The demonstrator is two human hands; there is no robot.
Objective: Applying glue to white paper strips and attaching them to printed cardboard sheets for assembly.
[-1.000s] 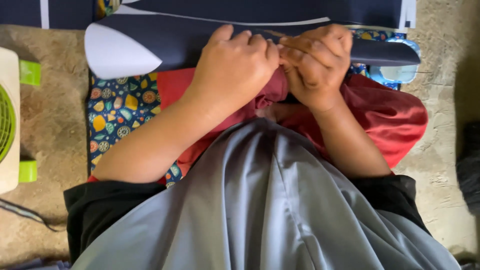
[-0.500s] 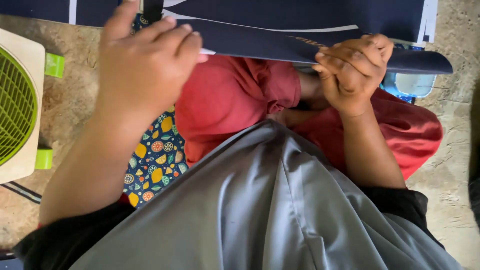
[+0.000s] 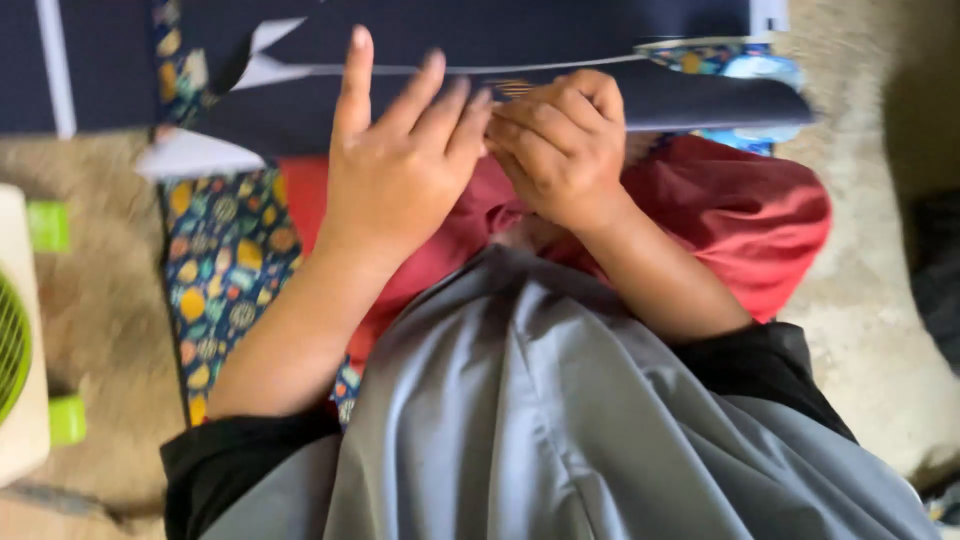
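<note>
Left hand (image 3: 400, 170) back beside right hand (image 3: 560, 150) since earlier frame, fingers spread, released, steadying navy sheet (image 3: 680, 100). Right hand clenched, pinching sheet's folded edge, above red cloth (image 3: 740, 215).

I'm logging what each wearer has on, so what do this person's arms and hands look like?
Both the left hand and the right hand are bare: no gloves, and no rings or watch that I can make out. The forearms are uncovered. Black sleeves end near the elbows, under a grey cloth draped over the front.
</note>
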